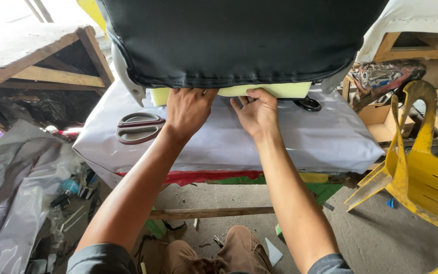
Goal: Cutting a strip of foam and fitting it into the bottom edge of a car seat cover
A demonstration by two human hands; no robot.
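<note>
A seat part with a black leather-like cover (pixel 239 40) over pale yellow foam (pixel 280 90) stands on a table draped in white sheeting (pixel 305 137). My left hand (pixel 187 109) grips the lower edge of the black cover where it meets the foam. Beside it, my right hand (pixel 256 112) pinches the same edge with the fingers curled up under the foam. Large scissors with dark red handles (pixel 139 128) lie on the sheeting just left of my left hand.
A yellow plastic chair (pixel 422 172) lies tipped over at the right. Wooden benches stand at the back left (pixel 51 61) and back right. Grey plastic sheeting (pixel 11 187) and small scraps cover the floor at the left. A wooden bar (pixel 214 213) runs under the table.
</note>
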